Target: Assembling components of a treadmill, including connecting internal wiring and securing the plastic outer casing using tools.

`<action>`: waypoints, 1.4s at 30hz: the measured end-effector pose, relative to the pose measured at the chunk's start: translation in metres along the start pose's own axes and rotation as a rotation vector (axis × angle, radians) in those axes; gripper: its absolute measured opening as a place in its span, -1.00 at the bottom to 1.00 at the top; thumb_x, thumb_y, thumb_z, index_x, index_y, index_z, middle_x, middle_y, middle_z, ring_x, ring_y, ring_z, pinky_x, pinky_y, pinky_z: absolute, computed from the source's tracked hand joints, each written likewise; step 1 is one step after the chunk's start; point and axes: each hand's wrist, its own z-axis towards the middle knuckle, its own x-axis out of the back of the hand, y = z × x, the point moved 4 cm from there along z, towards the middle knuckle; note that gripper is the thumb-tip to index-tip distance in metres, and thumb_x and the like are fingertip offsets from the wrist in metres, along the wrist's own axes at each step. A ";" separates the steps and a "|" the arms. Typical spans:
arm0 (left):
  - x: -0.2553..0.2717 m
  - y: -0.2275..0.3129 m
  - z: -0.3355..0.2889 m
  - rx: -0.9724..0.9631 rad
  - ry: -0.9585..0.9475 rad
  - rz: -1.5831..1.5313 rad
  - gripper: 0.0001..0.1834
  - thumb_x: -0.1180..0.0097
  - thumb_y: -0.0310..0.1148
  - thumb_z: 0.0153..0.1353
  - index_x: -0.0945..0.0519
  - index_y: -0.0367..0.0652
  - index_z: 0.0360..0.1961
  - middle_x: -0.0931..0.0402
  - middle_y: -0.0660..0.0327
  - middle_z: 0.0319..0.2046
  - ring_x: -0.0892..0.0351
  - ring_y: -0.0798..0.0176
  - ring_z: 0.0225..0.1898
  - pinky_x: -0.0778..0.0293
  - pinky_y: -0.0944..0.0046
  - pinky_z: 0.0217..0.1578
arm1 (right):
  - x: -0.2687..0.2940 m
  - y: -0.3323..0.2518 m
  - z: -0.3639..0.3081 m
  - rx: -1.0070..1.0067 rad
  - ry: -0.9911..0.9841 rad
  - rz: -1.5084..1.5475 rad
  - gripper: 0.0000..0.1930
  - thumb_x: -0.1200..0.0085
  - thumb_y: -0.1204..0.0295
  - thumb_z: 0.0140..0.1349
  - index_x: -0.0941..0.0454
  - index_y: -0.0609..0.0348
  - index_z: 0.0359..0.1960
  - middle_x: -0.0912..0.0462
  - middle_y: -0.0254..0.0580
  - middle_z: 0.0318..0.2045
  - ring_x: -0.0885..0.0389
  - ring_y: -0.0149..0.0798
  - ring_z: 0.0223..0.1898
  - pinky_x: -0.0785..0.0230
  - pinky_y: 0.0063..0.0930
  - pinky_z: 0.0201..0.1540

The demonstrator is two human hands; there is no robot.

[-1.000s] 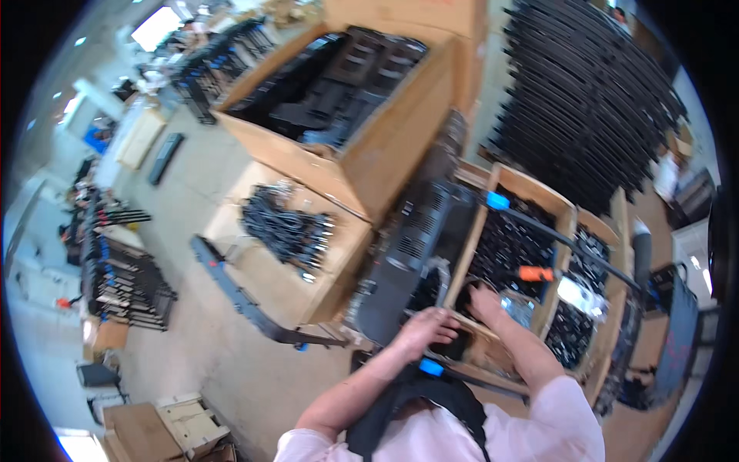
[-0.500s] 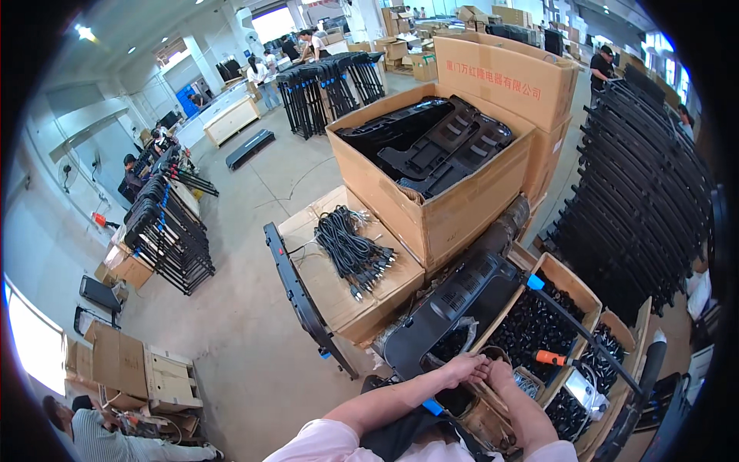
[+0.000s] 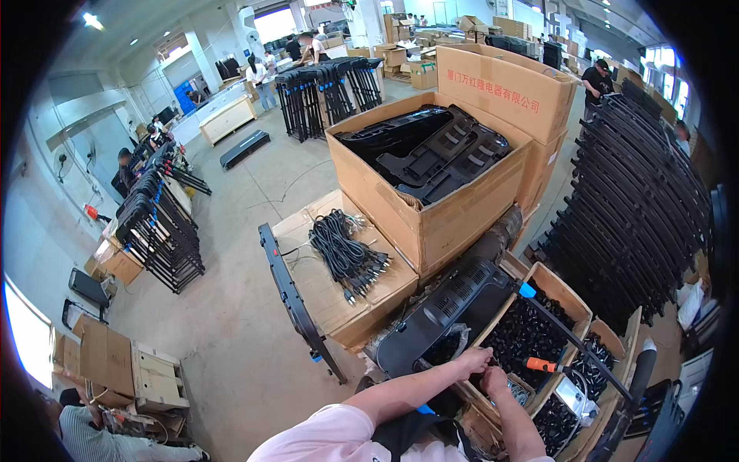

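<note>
My left hand (image 3: 476,359) and my right hand (image 3: 495,380) are close together over the wooden parts box (image 3: 573,298). Both sets of fingers are curled in. Whatever lies between them is too small to make out. Small black parts (image 3: 527,327) fill the compartment just beyond my hands. Silver screw-like pieces (image 3: 520,395) lie in a smaller section beside my right hand. To the right, an orange-and-black handheld tool (image 3: 543,364) rests over the black parts. A black bar (image 3: 581,346) with a blue end slants across the box.
A black plastic panel (image 3: 454,296) lies left of the parts box. Beyond it, a bundle of black cables (image 3: 346,250) sits on a carton. An open cardboard box (image 3: 462,240) holds black molded parts. Stacked black frames (image 3: 623,208) rise at the right. Other people work farther off.
The view has shifted slightly. My left hand has moved a little farther out and right, while my right hand sits slightly nearer me, below it.
</note>
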 end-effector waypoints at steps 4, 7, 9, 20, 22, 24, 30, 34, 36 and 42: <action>-0.002 -0.006 0.019 0.008 0.007 0.008 -0.52 0.01 0.04 0.58 -0.58 -0.14 0.16 -0.55 0.20 0.05 -0.52 0.24 0.07 -0.46 0.14 0.19 | 0.025 0.003 -0.012 -0.197 0.098 0.316 -0.81 -0.21 0.40 0.14 -0.78 0.11 -0.23 -0.81 0.04 -0.22 -0.79 0.06 -0.10 -0.62 -0.07 0.04; -0.015 -0.013 0.024 0.026 -0.077 -0.045 -0.64 0.05 0.04 0.59 -0.59 0.02 -0.15 -0.47 0.38 -0.25 -0.40 0.37 -0.19 -0.40 0.25 -0.10 | 0.043 0.015 -0.029 -0.232 0.201 0.553 -0.78 -0.21 0.48 0.10 -0.77 0.22 -0.22 -0.80 0.07 -0.34 -0.83 -0.02 -0.27 -0.66 -0.15 -0.13; -0.007 -0.021 0.030 0.052 -0.023 -0.095 -0.63 0.09 0.03 0.60 -0.59 0.02 -0.16 -0.51 0.35 -0.27 -0.43 0.32 -0.23 -0.40 0.17 -0.10 | 0.086 -0.007 -0.039 -0.334 0.142 0.745 -0.77 -0.20 0.50 0.08 -0.76 0.27 -0.22 -0.79 0.05 -0.41 -0.81 -0.10 -0.36 -0.64 -0.21 -0.22; -0.016 -0.053 0.055 0.092 -0.269 -0.832 -0.66 0.19 -0.17 0.63 -0.61 -0.06 -0.15 -0.67 0.24 -0.16 -0.68 0.27 -0.11 -0.66 0.21 -0.06 | 0.174 -0.055 -0.074 -0.132 0.462 0.731 -0.58 -0.19 0.30 0.19 -0.73 0.18 0.06 -0.76 0.17 -0.13 -0.75 0.21 -0.08 -0.57 -0.05 0.05; -0.021 -0.048 0.051 0.086 -0.286 -0.860 -0.67 0.21 -0.22 0.63 -0.60 -0.10 -0.14 -0.66 0.22 -0.18 -0.68 0.24 -0.11 -0.66 0.18 -0.05 | 0.165 -0.042 -0.083 -0.127 0.577 0.714 -0.61 -0.20 0.35 0.23 -0.73 0.18 0.08 -0.79 0.08 -0.14 -0.80 -0.01 -0.14 -0.62 -0.18 -0.04; -0.032 -0.043 0.039 0.107 -0.200 -0.815 -0.67 0.23 -0.24 0.65 -0.58 -0.14 -0.11 -0.65 0.19 -0.17 -0.67 0.19 -0.12 -0.67 0.12 -0.03 | 0.155 -0.019 -0.093 -0.286 0.484 0.844 -0.61 -0.20 0.38 0.26 -0.71 0.22 0.10 -0.79 0.04 -0.15 -0.79 -0.14 -0.17 -0.63 -0.24 -0.11; -0.025 -0.026 -0.004 0.077 -0.190 -0.537 -0.69 0.11 -0.18 0.66 -0.62 -0.12 -0.01 -0.63 0.27 -0.15 -0.64 0.26 -0.15 -0.63 0.19 -0.08 | 0.053 0.077 -0.104 -0.879 0.522 1.602 -0.42 -0.26 0.38 0.32 -0.45 0.41 0.32 -0.72 -0.08 -0.15 -0.75 -0.26 -0.27 -0.65 -0.29 -0.33; -0.021 -0.021 -0.038 0.007 -0.286 -0.414 -0.70 -0.02 -0.16 0.61 -0.63 -0.10 0.11 -0.62 0.36 -0.25 -0.61 0.36 -0.28 -0.59 0.31 -0.24 | 0.010 0.132 -0.084 -0.856 0.668 1.902 -0.48 -0.29 0.27 0.35 -0.45 0.18 0.27 -0.69 -0.14 -0.15 -0.73 -0.23 -0.30 -0.59 -0.38 -0.45; -0.020 -0.023 -0.053 0.019 -0.308 -0.346 -0.77 -0.07 -0.18 0.59 -0.61 -0.04 0.07 -0.59 0.38 -0.33 -0.59 0.39 -0.33 -0.57 0.34 -0.28 | 0.001 0.146 -0.070 -0.946 0.731 1.842 -0.59 -0.31 0.25 0.34 -0.49 0.10 0.12 -0.69 -0.16 -0.17 -0.69 -0.29 -0.36 -0.53 -0.42 -0.53; 0.003 -0.038 -0.079 -0.015 -0.094 -0.362 -0.78 -0.13 -0.26 0.56 -0.61 -0.15 0.06 -0.60 0.32 -0.28 -0.64 0.36 -0.29 -0.66 0.33 -0.28 | 0.018 0.123 -0.031 -0.731 1.109 1.175 -0.45 -0.43 0.37 0.15 -0.53 0.21 0.17 -0.72 -0.24 -0.18 -0.70 -0.19 -0.13 -0.48 -0.29 0.12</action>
